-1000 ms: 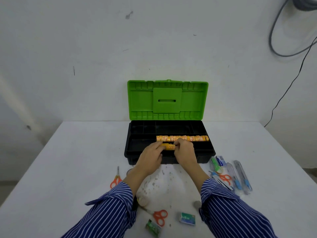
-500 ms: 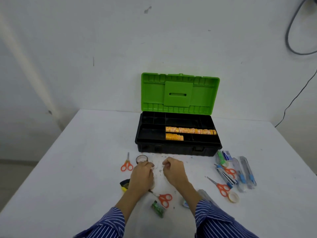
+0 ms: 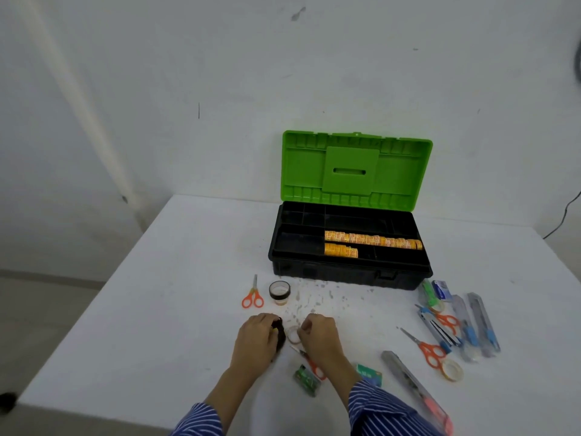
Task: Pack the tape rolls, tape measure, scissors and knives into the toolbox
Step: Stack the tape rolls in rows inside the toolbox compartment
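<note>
A white worktop, speckled near its middle, carries an open toolbox at 12 o'clock. Orange-handled scissors and a dark tape roll lie at 10 o'clock. Utility knives, more scissors and a clear tape roll lie at 3 o'clock.

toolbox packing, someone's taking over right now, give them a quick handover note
Left hand grips a dark object, likely the tape measure. Right hand pinches a clear tape roll on the table.
Done: two rows of orange tape rolls sit in the open toolbox.
Left: a dark tape roll and scissors near the box's left corner; more scissors, knives and another tape roll at right.
</note>
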